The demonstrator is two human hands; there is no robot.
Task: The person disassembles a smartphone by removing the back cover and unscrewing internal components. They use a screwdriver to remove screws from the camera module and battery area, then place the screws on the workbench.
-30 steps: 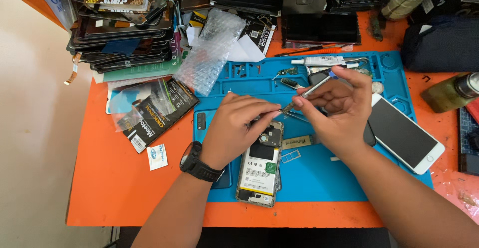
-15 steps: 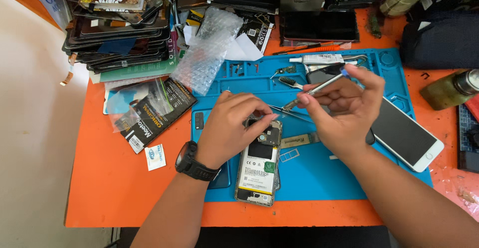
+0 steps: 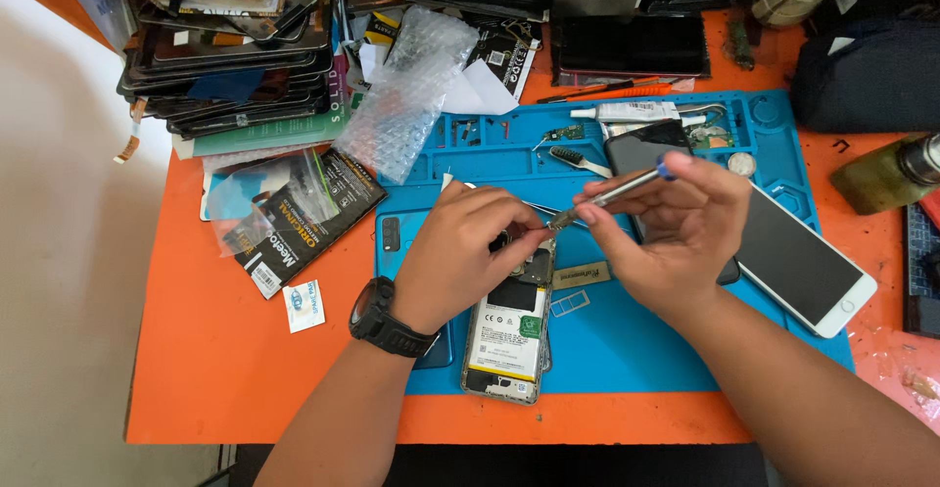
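Two hands over a blue work mat [image 3: 685, 350] on the orange tabletop [image 3: 245, 370]. Left hand [image 3: 470, 257], black watch [image 3: 382, 319] on its wrist, is curled with fingertips pinched at the far end of one opened phone [image 3: 509, 335], back cover off, battery showing, lying near-centre on the mat. Whether the fingers pinch a small part is hard to tell, too tiny. Right hand [image 3: 676, 228] is closed around one thin screwdriver [image 3: 612, 193], blue cap at its right end, tip pointing left and down, meeting the left fingertips just above the phone's camera area.

One white phone [image 3: 803, 272] lies face up, screen dark, at the mat's right edge, just right of the right hand. One dark phone [image 3: 646, 149] sits partly under the screwdriver, far of the hand. One white glue tube [image 3: 627, 111] at the mat's far edge. One small metal SIM tray [image 3: 570, 303] lies on the mat right of the opened phone. One bubble-wrap bag [image 3: 411, 91] far left of the mat. One black retail packet [image 3: 299, 215] left of the mat, one small white sticker [image 3: 305, 307] near it. One tall stack of phone screens and cases [image 3: 225, 46] at far left. One dark pouch [image 3: 862, 76] far right.
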